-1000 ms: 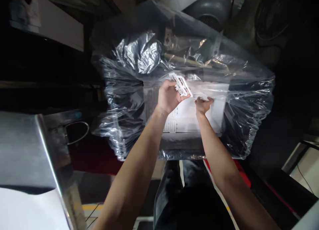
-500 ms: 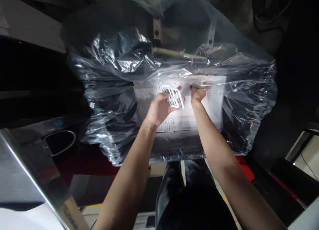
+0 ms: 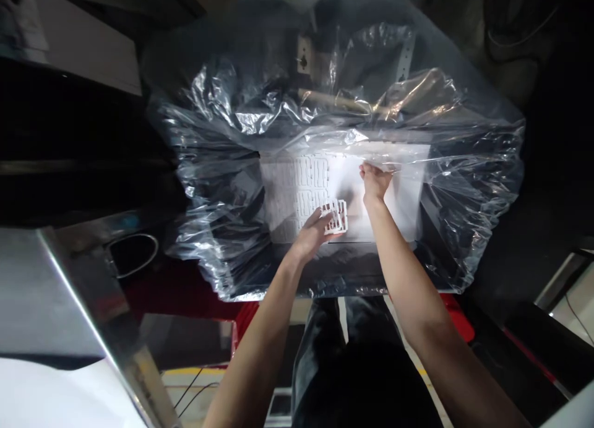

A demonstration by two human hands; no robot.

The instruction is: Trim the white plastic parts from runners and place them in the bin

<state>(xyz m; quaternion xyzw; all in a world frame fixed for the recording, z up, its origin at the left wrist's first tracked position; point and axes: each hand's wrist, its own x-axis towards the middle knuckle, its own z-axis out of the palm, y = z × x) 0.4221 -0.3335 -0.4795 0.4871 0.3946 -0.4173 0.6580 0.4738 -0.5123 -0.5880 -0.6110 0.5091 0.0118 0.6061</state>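
My left hand [image 3: 313, 233] is closed around several thin white slotted frames [image 3: 335, 216], held fanned over the lower part of the white layer. My right hand [image 3: 376, 182] is above the plain white sheet [image 3: 403, 199], its fingers curled together. What those fingers hold, if anything, I cannot make out. Rows of similar white slotted pieces [image 3: 312, 172] lie flat to the left, on the bottom of a box lined with clear plastic film [image 3: 223, 193].
The crumpled film spreads over the box's sides and rises at the back. Behind it show perforated strips [image 3: 304, 55]. A metal-edged surface [image 3: 83, 310] is at the left, with a metal ring [image 3: 132, 255] beside it. Red parts [image 3: 457, 316] show below the box.
My left hand has moved down toward the near edge with the white frames, uncovering more rows of pieces. My right hand stays over the plain sheet. The whole view has shifted slightly.
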